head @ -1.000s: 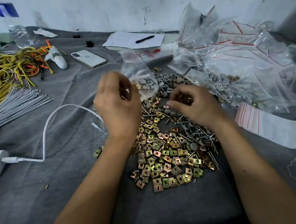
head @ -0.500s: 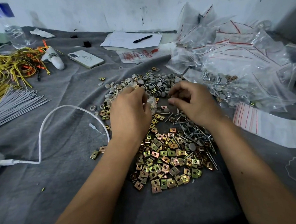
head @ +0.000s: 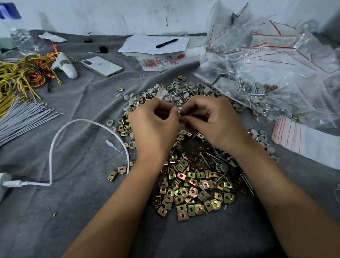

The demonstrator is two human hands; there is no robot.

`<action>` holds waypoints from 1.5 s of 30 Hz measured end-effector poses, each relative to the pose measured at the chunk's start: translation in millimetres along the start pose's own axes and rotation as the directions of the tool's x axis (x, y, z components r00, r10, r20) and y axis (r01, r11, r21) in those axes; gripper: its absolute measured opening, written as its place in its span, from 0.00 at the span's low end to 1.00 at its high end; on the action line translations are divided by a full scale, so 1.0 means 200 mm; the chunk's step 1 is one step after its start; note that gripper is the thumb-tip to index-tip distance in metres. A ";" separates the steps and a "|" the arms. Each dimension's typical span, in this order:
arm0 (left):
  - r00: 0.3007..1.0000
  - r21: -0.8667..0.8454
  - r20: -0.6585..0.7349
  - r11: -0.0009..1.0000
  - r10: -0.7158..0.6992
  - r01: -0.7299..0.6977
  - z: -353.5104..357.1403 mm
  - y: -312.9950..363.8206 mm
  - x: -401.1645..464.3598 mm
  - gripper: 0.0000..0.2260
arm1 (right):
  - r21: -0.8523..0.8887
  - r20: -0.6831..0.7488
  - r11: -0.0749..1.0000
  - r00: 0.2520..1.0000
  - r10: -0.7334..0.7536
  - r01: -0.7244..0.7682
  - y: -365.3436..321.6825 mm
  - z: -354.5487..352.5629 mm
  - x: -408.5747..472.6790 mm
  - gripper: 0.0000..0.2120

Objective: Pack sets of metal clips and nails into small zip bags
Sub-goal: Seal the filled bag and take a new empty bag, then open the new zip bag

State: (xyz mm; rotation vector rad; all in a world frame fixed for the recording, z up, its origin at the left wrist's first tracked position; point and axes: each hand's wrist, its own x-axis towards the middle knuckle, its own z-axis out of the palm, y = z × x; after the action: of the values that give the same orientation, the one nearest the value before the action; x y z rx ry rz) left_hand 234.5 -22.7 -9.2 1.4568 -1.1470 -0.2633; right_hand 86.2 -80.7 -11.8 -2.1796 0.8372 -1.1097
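A heap of brass-coloured square metal clips [head: 191, 185] lies on the grey cloth in front of me, with nails [head: 218, 161] mixed in at its right and grey round caps [head: 187, 90] beyond. My left hand [head: 153, 126] and my right hand [head: 215, 121] meet above the heap, both with curled fingers pinching a small clear zip bag [head: 178, 111] between them. The bag is mostly hidden by the fingers; a clear corner of it [head: 163, 94] sticks up behind them.
Filled and empty zip bags [head: 277, 65] pile up at the right, with a flat stack of red-lined bags [head: 310, 142] nearer. A phone [head: 101, 66], paper with a pen [head: 166, 43], yellow wires [head: 14, 75], grey ties [head: 18, 119] and a white charger cable [head: 51, 152] lie left and behind.
The left hand brought the clear bag down from a raised position to the right hand; both hands now meet and pinch it low over the heap.
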 end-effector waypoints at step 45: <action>0.996 0.185 0.043 0.979 0.083 -0.090 0.02 -0.07 0.00 0.05 | -0.580 0.146 0.797 0.942 0.302 -0.165 0.09 -0.09 0.01 0.11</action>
State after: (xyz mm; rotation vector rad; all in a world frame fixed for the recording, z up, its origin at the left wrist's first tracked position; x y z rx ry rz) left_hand 238.5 -28.6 -22.4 1.5667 -1.2884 -0.1234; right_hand 67.1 -97.6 -15.2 -2.5082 1.4197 -0.4963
